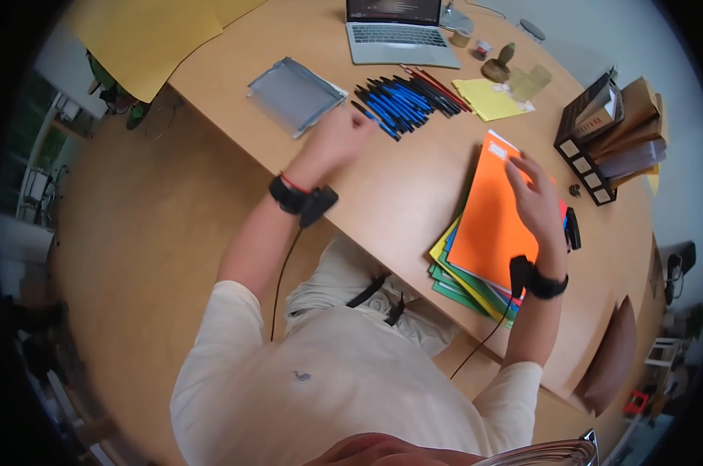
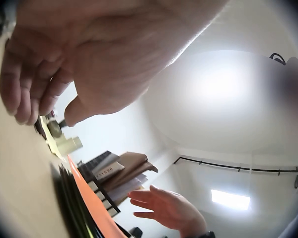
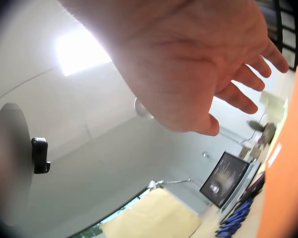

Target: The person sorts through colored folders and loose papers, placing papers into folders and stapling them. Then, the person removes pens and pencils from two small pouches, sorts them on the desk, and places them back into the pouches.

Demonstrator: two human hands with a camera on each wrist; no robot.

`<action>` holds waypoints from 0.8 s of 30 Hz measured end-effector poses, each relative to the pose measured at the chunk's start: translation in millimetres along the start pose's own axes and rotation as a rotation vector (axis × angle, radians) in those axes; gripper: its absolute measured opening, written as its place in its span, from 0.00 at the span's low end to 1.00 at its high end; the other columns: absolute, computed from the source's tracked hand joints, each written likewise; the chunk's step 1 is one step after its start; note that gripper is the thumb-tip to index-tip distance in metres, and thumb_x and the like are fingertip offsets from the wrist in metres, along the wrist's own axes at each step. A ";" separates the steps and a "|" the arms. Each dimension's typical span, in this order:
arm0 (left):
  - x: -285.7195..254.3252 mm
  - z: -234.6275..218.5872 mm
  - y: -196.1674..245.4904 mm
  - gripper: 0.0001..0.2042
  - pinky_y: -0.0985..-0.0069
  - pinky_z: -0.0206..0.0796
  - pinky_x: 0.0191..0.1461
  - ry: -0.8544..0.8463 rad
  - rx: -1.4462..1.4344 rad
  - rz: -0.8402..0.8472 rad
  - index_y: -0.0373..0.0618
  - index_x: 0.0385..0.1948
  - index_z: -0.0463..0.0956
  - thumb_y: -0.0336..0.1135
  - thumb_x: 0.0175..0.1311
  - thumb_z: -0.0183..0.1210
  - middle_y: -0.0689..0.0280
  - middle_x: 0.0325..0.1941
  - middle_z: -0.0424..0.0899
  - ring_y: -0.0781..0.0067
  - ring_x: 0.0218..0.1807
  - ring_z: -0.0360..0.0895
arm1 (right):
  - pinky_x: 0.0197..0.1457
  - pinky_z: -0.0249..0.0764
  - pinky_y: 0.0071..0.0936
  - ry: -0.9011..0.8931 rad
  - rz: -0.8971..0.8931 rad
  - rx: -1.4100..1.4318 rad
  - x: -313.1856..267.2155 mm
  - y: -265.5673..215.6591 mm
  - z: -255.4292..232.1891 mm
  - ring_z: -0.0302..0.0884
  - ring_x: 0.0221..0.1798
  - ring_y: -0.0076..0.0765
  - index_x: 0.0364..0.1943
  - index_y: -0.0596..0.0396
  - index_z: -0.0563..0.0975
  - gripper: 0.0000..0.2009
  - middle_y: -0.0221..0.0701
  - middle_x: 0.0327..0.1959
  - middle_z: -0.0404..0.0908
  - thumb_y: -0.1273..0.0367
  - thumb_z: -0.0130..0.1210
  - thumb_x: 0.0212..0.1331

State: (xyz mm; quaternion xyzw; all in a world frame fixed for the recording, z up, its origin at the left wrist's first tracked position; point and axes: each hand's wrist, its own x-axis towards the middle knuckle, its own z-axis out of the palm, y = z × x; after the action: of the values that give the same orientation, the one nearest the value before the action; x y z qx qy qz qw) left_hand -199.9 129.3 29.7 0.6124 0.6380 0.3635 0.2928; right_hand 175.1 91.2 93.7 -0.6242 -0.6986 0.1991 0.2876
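Note:
My left hand (image 1: 338, 141) is over the table between a clear zip pouch (image 1: 285, 93) and a spread of blue and black pens (image 1: 398, 101). In the left wrist view its fingers hang loosely bent, with nothing in them. My right hand (image 1: 536, 200) hovers over an orange folder (image 1: 480, 213), fingers spread and holding nothing. That folder tops a stack of green, yellow and blue folders (image 1: 445, 276) close to the table's near edge. From the right wrist, the palm and spread fingers show above the orange cover.
An open laptop (image 1: 402, 53) stands at the back. Right of the pens lie yellow paper (image 1: 487, 101) and a brown wooden object (image 1: 497, 68). A black file holder (image 1: 588, 167) with books and envelopes is on the right. A brown cushion (image 1: 609, 361) sits at the right edge.

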 end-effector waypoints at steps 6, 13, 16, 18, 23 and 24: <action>73.8 -58.1 -34.3 0.25 0.59 0.80 0.51 0.251 0.298 -0.112 0.31 0.40 0.87 0.53 0.69 0.65 0.44 0.40 0.91 0.44 0.45 0.89 | 0.71 0.75 0.40 -0.293 -0.142 -0.078 102.1 -52.2 97.6 0.82 0.67 0.50 0.63 0.65 0.81 0.30 0.50 0.62 0.85 0.52 0.64 0.68; 125.2 -56.0 -71.1 0.37 0.54 0.74 0.67 -0.017 0.570 -0.377 0.34 0.53 0.86 0.68 0.72 0.53 0.41 0.58 0.87 0.41 0.62 0.84 | 0.78 0.70 0.52 -0.281 -0.224 -0.444 149.2 -71.2 186.8 0.69 0.77 0.61 0.73 0.63 0.71 0.50 0.53 0.73 0.75 0.37 0.69 0.56; 122.9 -46.6 -73.3 0.36 0.55 0.73 0.69 -0.063 0.618 -0.437 0.38 0.55 0.87 0.67 0.73 0.51 0.44 0.61 0.87 0.41 0.64 0.83 | 0.80 0.66 0.58 -0.323 -0.136 -0.519 156.3 -71.7 203.3 0.62 0.81 0.64 0.76 0.61 0.67 0.56 0.50 0.78 0.69 0.33 0.69 0.51; 121.4 -45.9 -68.2 0.34 0.55 0.73 0.69 -0.057 0.631 -0.446 0.40 0.55 0.87 0.65 0.73 0.52 0.46 0.61 0.87 0.41 0.64 0.83 | 0.77 0.65 0.58 -0.276 -0.161 -0.515 156.1 -66.5 212.1 0.63 0.79 0.60 0.72 0.62 0.70 0.54 0.49 0.75 0.70 0.34 0.71 0.49; 126.6 -46.2 -81.7 0.32 0.56 0.72 0.70 -0.111 0.654 -0.392 0.40 0.54 0.87 0.63 0.72 0.53 0.46 0.61 0.87 0.41 0.63 0.83 | 0.77 0.64 0.59 -0.327 -0.177 -0.469 157.0 -65.1 213.2 0.64 0.78 0.60 0.71 0.62 0.70 0.50 0.52 0.73 0.70 0.39 0.69 0.52; 126.2 -46.3 -78.9 0.32 0.57 0.72 0.70 -0.116 0.664 -0.384 0.40 0.54 0.87 0.62 0.71 0.54 0.46 0.60 0.87 0.41 0.63 0.83 | 0.77 0.63 0.60 -0.233 -0.228 -0.458 154.7 -61.4 216.7 0.65 0.77 0.60 0.71 0.63 0.71 0.49 0.52 0.73 0.71 0.40 0.69 0.52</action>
State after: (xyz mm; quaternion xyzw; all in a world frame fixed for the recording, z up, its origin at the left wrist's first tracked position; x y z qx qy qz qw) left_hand -292.6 251.1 -0.1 0.5627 0.8065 0.0403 0.1770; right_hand -20.9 252.7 -7.2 -0.5631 -0.8195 0.0726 0.0775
